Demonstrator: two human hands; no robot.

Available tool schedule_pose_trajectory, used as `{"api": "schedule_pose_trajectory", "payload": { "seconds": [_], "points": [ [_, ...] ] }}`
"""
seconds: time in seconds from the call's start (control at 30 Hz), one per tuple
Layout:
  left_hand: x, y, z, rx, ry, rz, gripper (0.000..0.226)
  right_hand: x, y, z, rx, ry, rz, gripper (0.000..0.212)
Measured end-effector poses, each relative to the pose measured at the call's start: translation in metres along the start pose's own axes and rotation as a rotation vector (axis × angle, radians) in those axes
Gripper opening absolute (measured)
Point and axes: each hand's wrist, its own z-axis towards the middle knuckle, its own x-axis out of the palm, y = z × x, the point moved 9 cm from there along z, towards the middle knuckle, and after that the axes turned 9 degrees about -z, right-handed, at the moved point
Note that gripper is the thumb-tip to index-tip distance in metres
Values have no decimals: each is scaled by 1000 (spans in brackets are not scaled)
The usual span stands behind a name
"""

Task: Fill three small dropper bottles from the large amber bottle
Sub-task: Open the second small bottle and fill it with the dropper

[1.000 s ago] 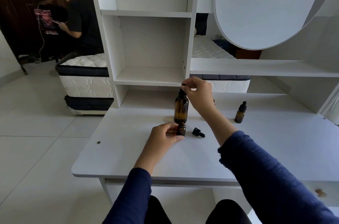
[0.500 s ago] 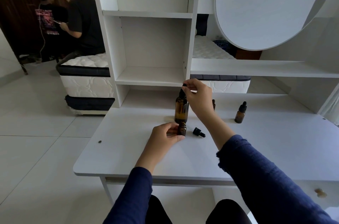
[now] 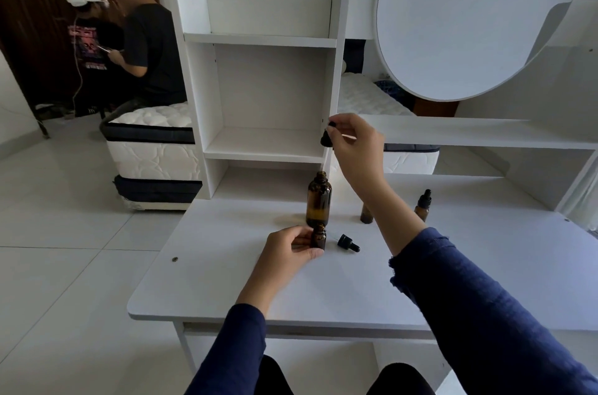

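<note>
Filling step: a transfer into one small bottle is judged to be in hand. The large bottle (image 3: 319, 200) stands uncapped near the middle of the table (image 3: 226, 265). Its dropper (image 3: 326, 136) is held in the air above the neck, slightly toward 1 o'clock.
Right hand: the right hand (image 3: 354, 142) pinches the black bulb of the dropper between thumb and forefinger; the other fingers are loosely curled.
Left hand: the left hand (image 3: 288, 249) curls thumb and fingers round the small bottle (image 3: 318, 236) and steadies it upright on the table.
Small bottle position: at 6 o'clock of the large bottle, just in front of it, neck open. Contact between the two cannot be told.
Loose cap: the loose cap (image 3: 348, 242) lies on its side at 3 o'clock of the small bottle, near but apart.
Next move: calls for bringing the dropper tip down toward 6 o'clock, centring it over the narrow neck, then squeezing the bulb. A firm left-hand grip guards against tipping.
Large bottle contents: the glass reads darker near the base, which suggests a low level; not certain.
Small bottle contents: the glass is too dark to read.
Dropper contents: the tube is hard to make out against the white shelf (image 3: 268, 87); its load cannot be told.
Other bottles: the second small bottle (image 3: 365, 215) stands at 3 o'clock of the large bottle, its top hidden behind the right forearm. The third small bottle (image 3: 423, 205) stands farther along at 3 o'clock, capped. The fill of neither shows.
</note>
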Motion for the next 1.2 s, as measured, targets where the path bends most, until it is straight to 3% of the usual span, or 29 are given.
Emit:
{"api": "schedule_pose_trajectory", "payload": {
  "seconds": [0.3, 0.6, 1.2],
  "points": [
    [1, -2, 0, 12, 10, 2, 31, -28, 31, -7, -121, -98, 109, 13],
    [2, -5, -1, 33, 14, 34, 29, -17, 11, -41, -112, 13, 52, 10],
    [2, -4, -1, 27, 13, 18, 28, -12, -1, -48, -67, 60, -7, 7]
  ]
}}
